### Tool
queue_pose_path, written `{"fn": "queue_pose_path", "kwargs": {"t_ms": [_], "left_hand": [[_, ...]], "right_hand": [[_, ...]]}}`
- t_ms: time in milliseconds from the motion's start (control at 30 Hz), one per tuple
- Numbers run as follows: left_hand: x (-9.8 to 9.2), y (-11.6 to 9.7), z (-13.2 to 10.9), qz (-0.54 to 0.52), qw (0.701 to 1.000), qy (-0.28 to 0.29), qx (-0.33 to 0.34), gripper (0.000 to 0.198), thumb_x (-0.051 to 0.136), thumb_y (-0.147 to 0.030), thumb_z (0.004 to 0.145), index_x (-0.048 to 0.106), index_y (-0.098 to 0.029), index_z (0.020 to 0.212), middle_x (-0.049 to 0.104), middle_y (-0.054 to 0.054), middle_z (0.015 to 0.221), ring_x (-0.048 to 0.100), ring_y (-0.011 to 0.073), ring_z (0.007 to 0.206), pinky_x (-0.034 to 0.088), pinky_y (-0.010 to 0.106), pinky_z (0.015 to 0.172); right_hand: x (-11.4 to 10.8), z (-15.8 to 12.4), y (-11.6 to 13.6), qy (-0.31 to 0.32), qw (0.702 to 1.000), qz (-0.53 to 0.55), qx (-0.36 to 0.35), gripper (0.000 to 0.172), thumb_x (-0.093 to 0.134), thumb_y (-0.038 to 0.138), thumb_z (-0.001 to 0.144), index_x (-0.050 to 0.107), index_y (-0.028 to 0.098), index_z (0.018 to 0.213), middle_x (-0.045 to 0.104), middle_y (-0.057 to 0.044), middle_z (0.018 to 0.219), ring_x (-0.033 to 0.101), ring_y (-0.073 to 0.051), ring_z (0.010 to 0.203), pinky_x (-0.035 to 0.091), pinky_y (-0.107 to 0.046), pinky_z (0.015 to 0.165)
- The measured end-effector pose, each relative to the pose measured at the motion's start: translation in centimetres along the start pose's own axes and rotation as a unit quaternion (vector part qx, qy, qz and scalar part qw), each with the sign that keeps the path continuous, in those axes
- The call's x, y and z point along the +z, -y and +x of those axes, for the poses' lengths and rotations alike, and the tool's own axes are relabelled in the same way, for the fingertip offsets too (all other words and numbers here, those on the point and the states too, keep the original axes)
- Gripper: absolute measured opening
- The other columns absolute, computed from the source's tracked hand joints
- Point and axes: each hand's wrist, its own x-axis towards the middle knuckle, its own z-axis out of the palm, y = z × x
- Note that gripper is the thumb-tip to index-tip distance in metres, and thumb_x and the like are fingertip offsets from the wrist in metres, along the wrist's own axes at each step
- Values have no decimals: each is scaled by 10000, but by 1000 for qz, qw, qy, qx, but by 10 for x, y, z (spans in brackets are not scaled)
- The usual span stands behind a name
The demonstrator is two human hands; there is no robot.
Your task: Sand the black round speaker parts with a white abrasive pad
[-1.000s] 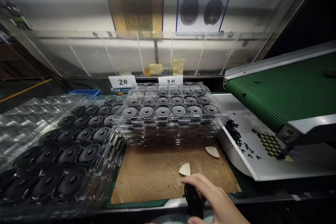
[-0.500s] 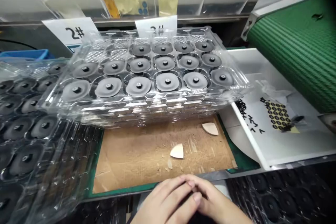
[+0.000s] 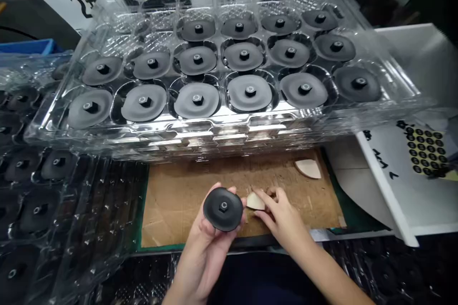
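My left hand [image 3: 205, 243] holds a black rounded disc [image 3: 222, 214] with its short central stud facing up, above the front of the cardboard sheet [image 3: 171, 200]. The fingers wrap round the disc's edge from below. Just to the right, my right hand [image 3: 282, 217] has thumb and fingertips closed on a cream wedge-shaped piece [image 3: 255, 201], at the cardboard's surface. A second cream wedge [image 3: 308, 168] lies on the cardboard farther right. Behind the hands, a stack of clear plastic trays [image 3: 229, 126] carries rows of similar black discs [image 3: 249, 93]; some back-left pockets hold none.
More clear trays with black discs [image 3: 57, 164] stand at the left. On the right is a white bin [image 3: 388, 190] with small black bits and a yellow sheet of round black stickers [image 3: 425, 150]. Paper signs [image 3: 77, 0] stand behind the stack.
My hands were together at the front edge; now they are apart and farther forward. The black disc has come into sight in my left hand, and my right hand has closed on the wedge.
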Motion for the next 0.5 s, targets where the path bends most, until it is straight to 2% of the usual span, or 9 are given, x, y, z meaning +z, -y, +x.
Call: {"fn": "queue_pose_path", "kwargs": {"t_ms": [100, 233, 300, 367, 433, 500], "left_hand": [[-2, 1, 4, -40, 999, 29, -3, 502, 731, -394, 672, 607, -265, 1140, 629, 56, 1222, 575, 276, 1134, 476, 350, 952], [-1, 4, 5, -51, 997, 56, -2, 484, 719, -350, 701, 595, -270, 1162, 632, 58, 1225, 585, 267, 1125, 498, 317, 915], [2, 4, 4, -49, 997, 55, -5, 494, 726, -343, 696, 593, -266, 1166, 625, 67, 1237, 582, 271, 1128, 499, 317, 910], [5, 5, 3, -39, 998, 49, -6, 517, 747, -335, 674, 595, -266, 1163, 616, 75, 1249, 583, 273, 1126, 495, 325, 914], [9, 8, 2, -24, 999, 36, -5, 551, 774, -323, 641, 596, -272, 1160, 613, 71, 1250, 588, 264, 1116, 492, 315, 911], [11, 12, 0, -9, 999, 33, -11, 603, 798, -336, 601, 597, -261, 1165, 638, 75, 1203, 588, 251, 1109, 486, 286, 905]], "right_hand": [[15, -1, -4, 1, 999, 8, -38, 272, 449, 243, 880, 599, 231, 1106, 576, -116, 1062, 604, -263, 909, 519, -430, 747], [14, -1, -3, 25, 995, 29, -90, 206, 466, 203, 870, 629, 221, 995, 644, -58, 800, 606, -232, 771, 508, -381, 702], [0, 3, 4, 23, 995, 40, -86, 186, 490, 221, 877, 620, 222, 1010, 653, -49, 812, 616, -215, 758, 513, -340, 666], [-20, 6, 20, -5, 996, 62, -67, 202, 496, 245, 894, 584, 244, 1075, 660, -50, 950, 628, -205, 854, 519, -313, 699], [-40, 7, 43, -51, 992, 97, -55, 242, 493, 261, 904, 544, 284, 1139, 636, -40, 1080, 610, -202, 960, 512, -310, 761], [-55, 5, 70, -76, 986, 120, -92, 265, 482, 248, 903, 528, 303, 1158, 636, -29, 1083, 600, -204, 963, 496, -324, 778]]}}
